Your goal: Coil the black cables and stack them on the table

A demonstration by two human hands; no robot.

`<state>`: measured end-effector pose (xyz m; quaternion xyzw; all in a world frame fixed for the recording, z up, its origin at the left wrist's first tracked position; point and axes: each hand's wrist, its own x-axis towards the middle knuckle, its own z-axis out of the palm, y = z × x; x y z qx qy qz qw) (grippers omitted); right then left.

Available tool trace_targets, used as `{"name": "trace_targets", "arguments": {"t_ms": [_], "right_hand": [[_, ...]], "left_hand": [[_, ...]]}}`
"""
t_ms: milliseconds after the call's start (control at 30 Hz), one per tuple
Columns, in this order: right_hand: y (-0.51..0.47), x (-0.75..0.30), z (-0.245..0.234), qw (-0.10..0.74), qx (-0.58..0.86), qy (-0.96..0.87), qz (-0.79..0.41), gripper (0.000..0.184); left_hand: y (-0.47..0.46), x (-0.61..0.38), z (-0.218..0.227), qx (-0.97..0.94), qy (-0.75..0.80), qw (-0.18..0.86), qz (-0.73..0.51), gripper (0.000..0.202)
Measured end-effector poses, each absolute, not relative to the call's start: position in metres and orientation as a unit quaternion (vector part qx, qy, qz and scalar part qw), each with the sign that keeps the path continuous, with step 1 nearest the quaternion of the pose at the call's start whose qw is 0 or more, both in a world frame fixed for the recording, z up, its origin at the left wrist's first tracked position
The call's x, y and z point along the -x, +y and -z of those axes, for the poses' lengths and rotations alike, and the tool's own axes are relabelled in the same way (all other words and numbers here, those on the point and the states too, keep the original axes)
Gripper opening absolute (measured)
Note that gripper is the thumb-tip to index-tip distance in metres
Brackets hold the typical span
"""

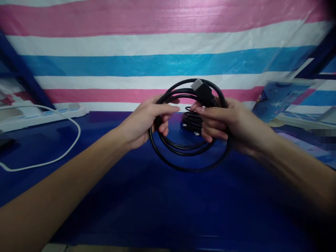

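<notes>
A black HDMI cable (pixel 187 170), wound into several loose loops, is held up above the blue tabletop between both hands. My left hand (pixel 149 120) grips the left side of the coil, with the thumb and forefinger pointing inward. On the opposite side, my right hand (pixel 231 122) is closed around the loops. The cable's plug, with its silver metal end (pixel 196 84), sticks up above the right thumb and points to the upper left. Behind the coil, partly hidden by my right hand, a second bundled black cable (pixel 193 120) lies on the table.
A white power strip (pixel 60 112) with a plugged-in adapter lies at the back left, and a white cord (pixel 78 131) curves across the table there. A blue printed packet (pixel 278 99) leans at the back right. Striped plastic sheeting (pixel 131 45) hangs behind the blue table (pixel 168 210).
</notes>
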<state>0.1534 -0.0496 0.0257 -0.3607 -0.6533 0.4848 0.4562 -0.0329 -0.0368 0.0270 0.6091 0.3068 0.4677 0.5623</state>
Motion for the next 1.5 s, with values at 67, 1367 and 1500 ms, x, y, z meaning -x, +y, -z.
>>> {"name": "trace_targets", "arguments": {"t_ms": [67, 1367, 1500], "right_hand": [[-0.048, -0.159, -0.03, 0.411, 0.376, -0.703, -0.442, 0.01], [-0.049, -0.17, -0.019, 0.326, 0.32, -0.78, 0.429, 0.028], [-0.058, -0.163, -0.021, 0.311, 0.285, -0.795, 0.436, 0.028]], "left_hand": [[-0.039, 0.035, -0.031, -0.636, 0.274, 0.575, -0.437, 0.007], [-0.047, 0.029, -0.023, -0.728, 0.135, 0.639, -0.207, 0.021], [-0.061, 0.014, -0.029, -0.746, 0.257, 0.574, -0.218, 0.018]]}}
